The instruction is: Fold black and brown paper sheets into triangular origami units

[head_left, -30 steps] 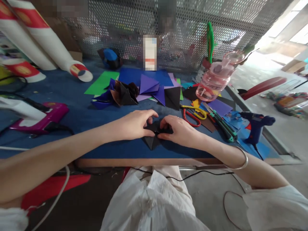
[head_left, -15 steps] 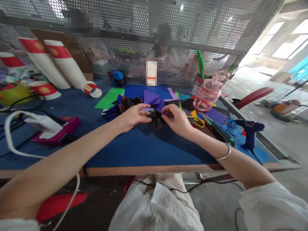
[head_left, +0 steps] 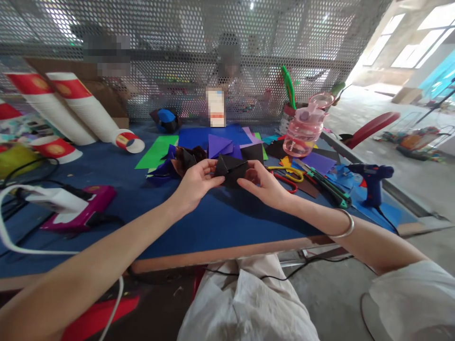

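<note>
A piece of folded black paper [head_left: 231,173] is held up between my two hands, over the blue tabletop [head_left: 220,218]. My left hand [head_left: 199,182] pinches its left edge between thumb and fingers. On the other edge, my right hand [head_left: 265,184] grips it the same way, with a silver bangle [head_left: 350,222] on that wrist. Just behind lie folded purple paper [head_left: 220,146] and a black sheet [head_left: 253,152]. Dark brown and deep blue folded pieces [head_left: 174,163] sit beyond my left fingers.
Scissors with yellow handles [head_left: 293,173], a green cutter [head_left: 329,187] and a blue glue gun [head_left: 374,182] lie at the right. A pink bottle [head_left: 302,135] stands behind them. Stacked paper cups [head_left: 85,111] and a purple power strip [head_left: 78,208] occupy the left. Perforated metal screening [head_left: 170,61] rises behind.
The black paper has turned in my hands, from a narrow pointed shape to a wider folded face. My hands have drawn slightly apart. The whole view has shifted a little.
</note>
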The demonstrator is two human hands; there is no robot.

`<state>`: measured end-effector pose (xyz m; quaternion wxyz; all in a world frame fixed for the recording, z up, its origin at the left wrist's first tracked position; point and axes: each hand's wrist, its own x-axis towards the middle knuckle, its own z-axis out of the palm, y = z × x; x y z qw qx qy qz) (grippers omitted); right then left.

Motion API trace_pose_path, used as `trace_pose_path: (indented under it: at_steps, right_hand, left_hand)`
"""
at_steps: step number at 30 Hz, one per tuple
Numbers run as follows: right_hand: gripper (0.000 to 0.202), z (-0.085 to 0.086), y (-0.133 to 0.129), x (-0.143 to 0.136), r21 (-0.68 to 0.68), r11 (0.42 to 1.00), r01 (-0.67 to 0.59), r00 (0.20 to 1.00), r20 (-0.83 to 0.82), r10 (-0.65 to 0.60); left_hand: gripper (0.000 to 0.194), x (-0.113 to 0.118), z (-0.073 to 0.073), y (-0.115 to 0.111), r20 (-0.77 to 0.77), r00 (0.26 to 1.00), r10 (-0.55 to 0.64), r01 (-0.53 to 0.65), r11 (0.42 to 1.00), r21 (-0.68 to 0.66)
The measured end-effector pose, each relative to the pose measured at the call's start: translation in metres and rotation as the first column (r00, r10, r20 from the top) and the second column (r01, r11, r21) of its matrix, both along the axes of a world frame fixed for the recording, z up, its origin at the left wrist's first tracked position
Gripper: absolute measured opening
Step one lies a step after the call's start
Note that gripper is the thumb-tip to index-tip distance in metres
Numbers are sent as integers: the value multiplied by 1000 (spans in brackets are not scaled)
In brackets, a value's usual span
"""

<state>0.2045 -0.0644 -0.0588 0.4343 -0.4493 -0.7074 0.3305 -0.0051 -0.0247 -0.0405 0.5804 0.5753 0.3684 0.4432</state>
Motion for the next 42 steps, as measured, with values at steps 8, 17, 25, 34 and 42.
trace_pose_path:
  at_steps: [8,17,25,34,42]
  right_hand:
    - [52,0,-1,-1,-26,999,-40,999,-34,39]
    - [42,-3,3,1,75,997,13,1000,19,-15]
    - [66,2,-3,-2,66,995,71,996,52,-75]
    - [72,2,-4,-2,88,988,131,989,52,-136]
    - [60,6,-4,2,124,982,140,989,36,-146]
  left_hand:
    - [52,5,-3,-9,-9,998,-59,59,997,45]
    - [46,5,-3,-10,-86,992,-91,98,992,79]
    - [55,5,-10,-14,-270,957,-102,164,962,217]
    - [54,3,-9,-23,-405,912,-58,209,918,337]
    - [30,4,-5,-16,-226,963,-143,167,982,91]
